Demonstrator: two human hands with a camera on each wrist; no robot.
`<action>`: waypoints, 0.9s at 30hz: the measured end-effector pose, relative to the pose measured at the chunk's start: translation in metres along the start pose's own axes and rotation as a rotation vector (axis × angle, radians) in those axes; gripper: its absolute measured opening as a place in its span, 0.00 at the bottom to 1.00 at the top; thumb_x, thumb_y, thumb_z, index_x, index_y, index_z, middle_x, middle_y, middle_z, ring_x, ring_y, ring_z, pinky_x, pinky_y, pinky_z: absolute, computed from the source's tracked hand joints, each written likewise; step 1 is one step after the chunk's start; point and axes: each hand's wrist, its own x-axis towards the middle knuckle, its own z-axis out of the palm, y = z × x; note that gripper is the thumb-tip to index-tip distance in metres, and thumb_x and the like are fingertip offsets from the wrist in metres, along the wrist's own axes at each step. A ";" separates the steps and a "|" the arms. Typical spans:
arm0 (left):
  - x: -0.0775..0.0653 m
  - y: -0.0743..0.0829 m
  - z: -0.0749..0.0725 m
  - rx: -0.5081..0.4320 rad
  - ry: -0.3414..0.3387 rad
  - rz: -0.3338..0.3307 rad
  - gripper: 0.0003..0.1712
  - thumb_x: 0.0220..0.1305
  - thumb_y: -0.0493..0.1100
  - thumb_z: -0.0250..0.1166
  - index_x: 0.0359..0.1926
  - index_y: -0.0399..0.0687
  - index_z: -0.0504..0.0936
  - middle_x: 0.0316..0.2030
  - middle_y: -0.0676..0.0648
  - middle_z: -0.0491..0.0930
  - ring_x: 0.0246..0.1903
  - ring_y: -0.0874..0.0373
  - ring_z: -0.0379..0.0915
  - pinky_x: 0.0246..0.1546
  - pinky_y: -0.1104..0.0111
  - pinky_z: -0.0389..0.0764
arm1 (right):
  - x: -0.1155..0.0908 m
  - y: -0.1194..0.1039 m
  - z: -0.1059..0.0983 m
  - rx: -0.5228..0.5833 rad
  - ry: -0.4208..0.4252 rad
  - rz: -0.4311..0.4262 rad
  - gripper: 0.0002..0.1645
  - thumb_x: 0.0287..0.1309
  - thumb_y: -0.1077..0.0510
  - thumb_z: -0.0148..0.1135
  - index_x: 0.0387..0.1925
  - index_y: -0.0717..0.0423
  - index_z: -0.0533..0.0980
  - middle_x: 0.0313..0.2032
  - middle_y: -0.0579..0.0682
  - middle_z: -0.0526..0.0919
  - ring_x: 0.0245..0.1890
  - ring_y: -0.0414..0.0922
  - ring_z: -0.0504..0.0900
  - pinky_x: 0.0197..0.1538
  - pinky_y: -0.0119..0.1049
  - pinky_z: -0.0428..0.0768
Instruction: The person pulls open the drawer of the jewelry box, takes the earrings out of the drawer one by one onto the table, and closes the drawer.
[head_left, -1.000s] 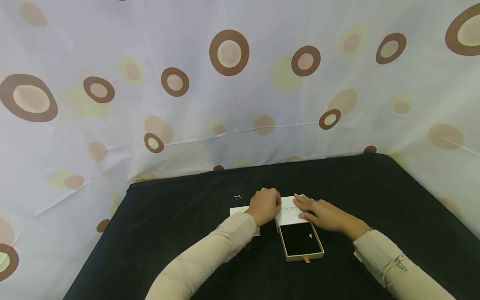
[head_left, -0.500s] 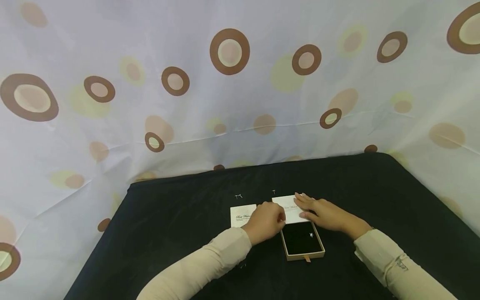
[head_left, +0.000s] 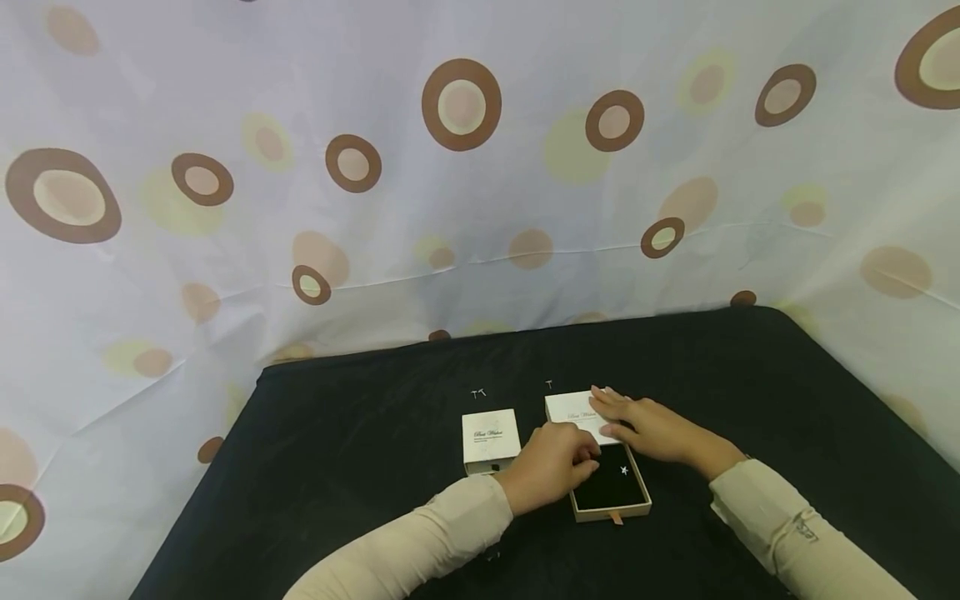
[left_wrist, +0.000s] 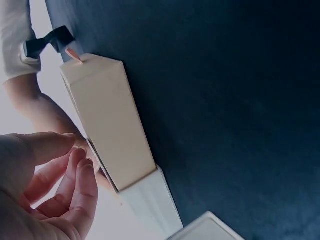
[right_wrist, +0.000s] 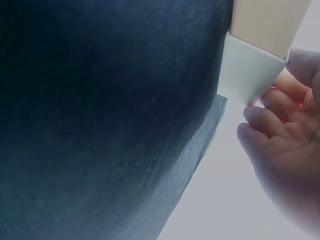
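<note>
Since half a second ago, the left hand (head_left: 549, 467) has shifted toward four o'clock, over the black-lined drawer (head_left: 596, 516); its thumb and fingertips are drawn close, and I cannot tell whether they pinch anything. The right hand (head_left: 647, 427) rests relaxed on the white sleeve (head_left: 567, 403) at three o'clock. A star-shaped piece (head_left: 624, 471) sits at the drawer's two o'clock. The closed Best Wishes box (head_left: 491, 437) lies at the sleeve's nine o'clock.
</note>
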 end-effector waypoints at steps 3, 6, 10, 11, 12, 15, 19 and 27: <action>0.003 0.003 0.003 0.010 -0.015 0.001 0.05 0.61 0.39 0.67 0.38 0.45 0.86 0.31 0.54 0.84 0.29 0.73 0.76 0.31 0.85 0.73 | 0.000 0.000 0.000 -0.004 0.003 0.007 0.32 0.69 0.52 0.52 0.66 0.69 0.62 0.68 0.67 0.58 0.67 0.64 0.58 0.62 0.61 0.63; 0.006 0.005 0.008 0.023 -0.010 0.015 0.04 0.60 0.39 0.67 0.36 0.45 0.86 0.31 0.55 0.84 0.29 0.74 0.76 0.32 0.85 0.73 | -0.001 0.001 0.000 0.001 0.004 0.012 0.31 0.68 0.54 0.53 0.66 0.69 0.62 0.68 0.66 0.58 0.67 0.64 0.57 0.63 0.60 0.63; 0.008 0.006 0.015 0.027 0.010 0.024 0.03 0.59 0.39 0.68 0.35 0.46 0.87 0.30 0.55 0.84 0.28 0.75 0.75 0.32 0.85 0.72 | -0.001 0.000 0.000 0.008 0.006 0.005 0.32 0.69 0.52 0.52 0.66 0.69 0.62 0.68 0.66 0.58 0.67 0.64 0.57 0.63 0.60 0.63; 0.008 0.006 0.016 0.027 0.013 0.025 0.03 0.59 0.39 0.68 0.35 0.46 0.87 0.30 0.56 0.84 0.28 0.75 0.75 0.32 0.85 0.72 | -0.001 0.000 0.000 0.006 0.007 0.002 0.32 0.69 0.52 0.52 0.65 0.69 0.62 0.68 0.67 0.58 0.67 0.65 0.58 0.62 0.60 0.63; 0.009 0.006 0.018 0.025 0.014 0.023 0.03 0.59 0.39 0.68 0.35 0.46 0.87 0.30 0.56 0.84 0.28 0.75 0.75 0.32 0.85 0.72 | -0.001 0.001 0.000 0.004 0.009 0.003 0.32 0.69 0.53 0.52 0.65 0.69 0.62 0.68 0.66 0.59 0.67 0.64 0.58 0.62 0.60 0.63; 0.011 0.007 0.021 0.024 0.017 0.024 0.04 0.59 0.39 0.68 0.35 0.46 0.87 0.30 0.56 0.84 0.29 0.75 0.75 0.33 0.86 0.72 | 0.000 0.002 0.001 -0.003 0.016 -0.002 0.32 0.68 0.53 0.52 0.65 0.69 0.62 0.68 0.67 0.59 0.67 0.64 0.58 0.62 0.60 0.64; 0.014 0.008 0.025 0.017 0.012 0.009 0.04 0.59 0.39 0.68 0.36 0.47 0.87 0.31 0.56 0.85 0.30 0.75 0.76 0.33 0.86 0.72 | 0.000 0.003 0.003 -0.008 0.016 0.000 0.32 0.68 0.53 0.53 0.65 0.69 0.62 0.68 0.66 0.59 0.67 0.63 0.58 0.63 0.59 0.63; 0.016 0.010 0.031 0.048 0.028 -0.008 0.03 0.58 0.39 0.69 0.34 0.49 0.87 0.29 0.58 0.84 0.29 0.76 0.75 0.33 0.85 0.72 | 0.001 0.004 0.004 -0.008 0.021 0.005 0.32 0.68 0.54 0.53 0.65 0.69 0.62 0.68 0.66 0.59 0.68 0.62 0.58 0.63 0.58 0.63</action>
